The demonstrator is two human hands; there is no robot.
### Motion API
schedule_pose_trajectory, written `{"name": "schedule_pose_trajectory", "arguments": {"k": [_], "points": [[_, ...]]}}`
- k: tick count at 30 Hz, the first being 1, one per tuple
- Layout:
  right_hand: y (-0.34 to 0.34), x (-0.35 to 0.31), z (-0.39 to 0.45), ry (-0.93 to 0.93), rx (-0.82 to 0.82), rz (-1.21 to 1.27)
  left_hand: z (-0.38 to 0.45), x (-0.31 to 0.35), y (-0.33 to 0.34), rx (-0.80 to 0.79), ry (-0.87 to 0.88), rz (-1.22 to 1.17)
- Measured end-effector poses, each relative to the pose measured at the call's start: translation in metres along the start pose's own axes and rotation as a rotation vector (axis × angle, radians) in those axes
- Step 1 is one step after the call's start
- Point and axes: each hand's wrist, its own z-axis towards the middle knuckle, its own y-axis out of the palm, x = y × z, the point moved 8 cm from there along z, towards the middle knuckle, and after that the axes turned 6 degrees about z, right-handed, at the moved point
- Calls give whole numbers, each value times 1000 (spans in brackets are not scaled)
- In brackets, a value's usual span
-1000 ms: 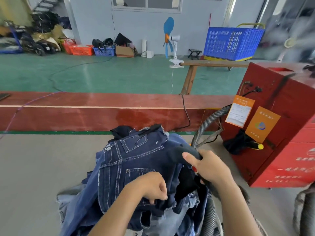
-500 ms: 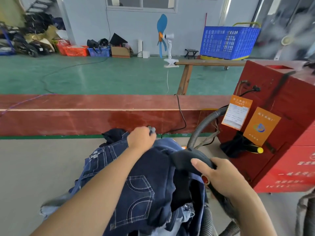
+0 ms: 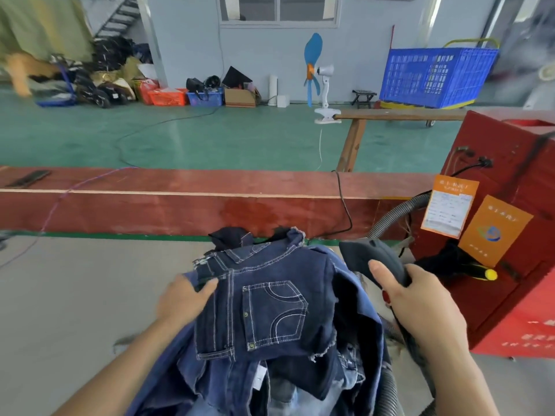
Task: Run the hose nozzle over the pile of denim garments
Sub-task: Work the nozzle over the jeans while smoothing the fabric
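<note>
A pile of dark blue denim garments (image 3: 270,313) lies in front of me on the grey table, a back pocket with white stitching facing up. My left hand (image 3: 183,298) holds the left edge of the top piece near its waistband. My right hand (image 3: 420,304) grips the dark hose nozzle (image 3: 372,256), thumb along its side above a red button. The nozzle head sits at the pile's upper right, just past the denim's edge. Its grey ribbed hose (image 3: 390,220) curves back to the red machine.
A red machine box (image 3: 516,235) with orange tags stands close on the right. A red board wall (image 3: 180,205) with a black cable borders the table's far side. Beyond lie a green floor, a clip fan (image 3: 321,79), a blue crate (image 3: 435,76) and a grey hose (image 3: 387,394) lower right.
My left hand has drawn back from the far top of the pile to its left edge. The top garment now lies flatter, pocket up. The nozzle has lifted toward the upper right.
</note>
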Motion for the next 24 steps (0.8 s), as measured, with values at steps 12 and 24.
{"name": "schedule_pose_trajectory", "arguments": {"k": [12, 24], "points": [[49, -40, -11, -117, -142, -67, -58, 8, 48, -455, -235, -963], [86, -29, -14, -101, -416, -327, -52, -15, 47, -376, -376, -1127]]}}
